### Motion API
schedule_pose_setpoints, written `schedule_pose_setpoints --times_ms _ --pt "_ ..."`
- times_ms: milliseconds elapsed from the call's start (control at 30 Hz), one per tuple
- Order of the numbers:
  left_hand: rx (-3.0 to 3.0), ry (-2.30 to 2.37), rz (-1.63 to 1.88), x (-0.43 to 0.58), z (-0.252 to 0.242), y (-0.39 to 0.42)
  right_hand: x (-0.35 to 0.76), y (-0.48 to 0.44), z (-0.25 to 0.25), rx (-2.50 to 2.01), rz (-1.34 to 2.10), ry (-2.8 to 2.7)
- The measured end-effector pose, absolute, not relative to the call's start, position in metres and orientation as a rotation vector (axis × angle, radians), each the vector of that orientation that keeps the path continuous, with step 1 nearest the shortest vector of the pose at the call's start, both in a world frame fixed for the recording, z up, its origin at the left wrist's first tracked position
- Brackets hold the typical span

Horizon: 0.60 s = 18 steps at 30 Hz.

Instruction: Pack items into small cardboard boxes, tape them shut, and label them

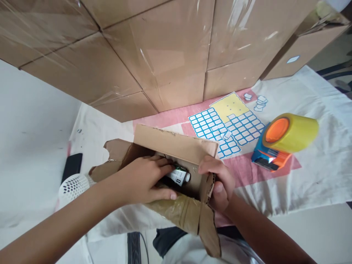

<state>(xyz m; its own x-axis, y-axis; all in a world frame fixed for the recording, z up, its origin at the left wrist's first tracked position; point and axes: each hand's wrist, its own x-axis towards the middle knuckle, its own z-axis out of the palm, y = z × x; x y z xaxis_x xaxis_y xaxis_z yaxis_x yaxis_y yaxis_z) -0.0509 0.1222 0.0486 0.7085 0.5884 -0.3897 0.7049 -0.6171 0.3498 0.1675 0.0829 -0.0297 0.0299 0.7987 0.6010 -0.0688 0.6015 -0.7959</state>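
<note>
Left fingers (165,169) reach into the carton (173,141), grip unclear, the white-capped tube (178,177) lying at their tips; right fingers (213,165) clasp the carton, whose creased cardboard could buckle if squeezed hard.

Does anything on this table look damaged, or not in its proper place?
Yes. The open cardboard box looks worn: its left end flap has a ragged, notched edge, not a straight one. Also, loose blue-edged stickers lie in small clusters beside the sticker sheets, a little untidy.
</note>
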Motion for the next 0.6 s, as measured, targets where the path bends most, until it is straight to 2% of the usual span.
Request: schedule_pose_setpoints --times_ms 167,367,433,567,600 --pt "2.346 1.047 -0.426 -0.052 0.048 0.110 0.170 0.085 -0.030 -0.649 0.757 -1.428" --pt "2.408 1.066 -0.215 -0.056 0.054 0.100 0.169 0.083 -0.031 -0.658 0.727 -1.442" --pt "2.572 1.100 -0.005 -0.064 0.052 0.086 0.167 0.084 -0.032 -0.654 0.714 -1.463" --pt "2.862 1.219 0.709 -0.106 0.034 0.028 0.164 0.091 -0.031 -0.803 0.653 -1.388" --pt "2.793 1.283 0.703 -0.119 0.028 0.010 0.164 0.093 -0.031 -0.852 0.668 -1.353"
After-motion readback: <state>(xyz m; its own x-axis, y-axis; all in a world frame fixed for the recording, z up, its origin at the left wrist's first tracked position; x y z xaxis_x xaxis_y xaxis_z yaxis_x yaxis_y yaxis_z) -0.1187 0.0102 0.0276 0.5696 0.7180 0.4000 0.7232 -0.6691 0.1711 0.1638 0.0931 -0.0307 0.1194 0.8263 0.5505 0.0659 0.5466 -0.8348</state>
